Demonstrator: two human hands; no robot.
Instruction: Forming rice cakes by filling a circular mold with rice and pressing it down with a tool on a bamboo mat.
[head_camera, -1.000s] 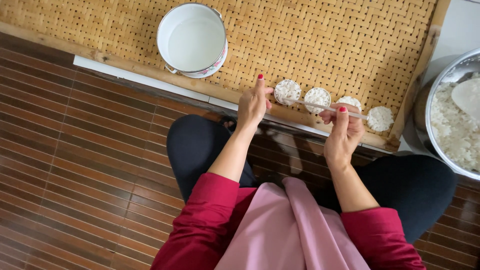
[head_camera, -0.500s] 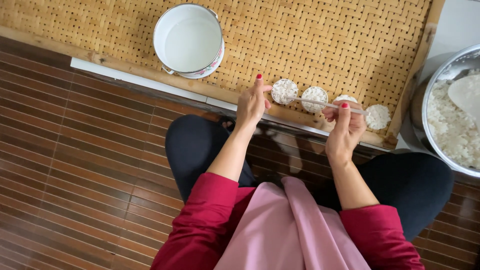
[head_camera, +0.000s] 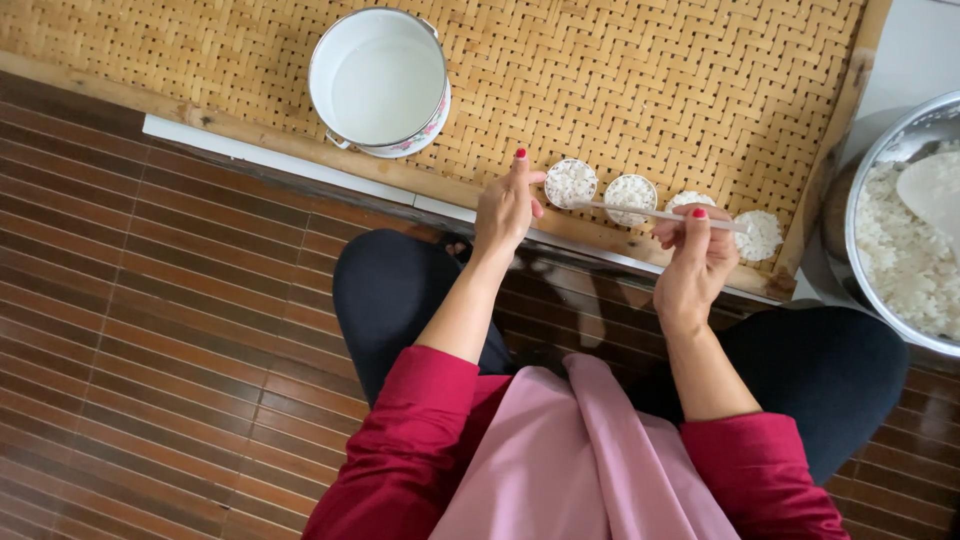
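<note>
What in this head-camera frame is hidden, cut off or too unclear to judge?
- Metal bowl of rice: cut off by the right edge in the head view; its full contents are unseen.
- Pale utensil in that bowl: clipped by the same edge, kind unclear.
- Third rice round: partly covered by the right hand and the thin stick it holds.
- Left hand fingertips: whether they touch the first rice round is unclear.
- White pot: its white inside hides whether it holds liquid.

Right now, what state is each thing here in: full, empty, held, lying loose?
White pot: upright on the woven tray, holds pale liquid.
Ring mould: filled with rice, left hand at its rim.
Thin stick: held level by right hand.
Rice rounds: in a row.
Metal bowl: holds rice.
</note>
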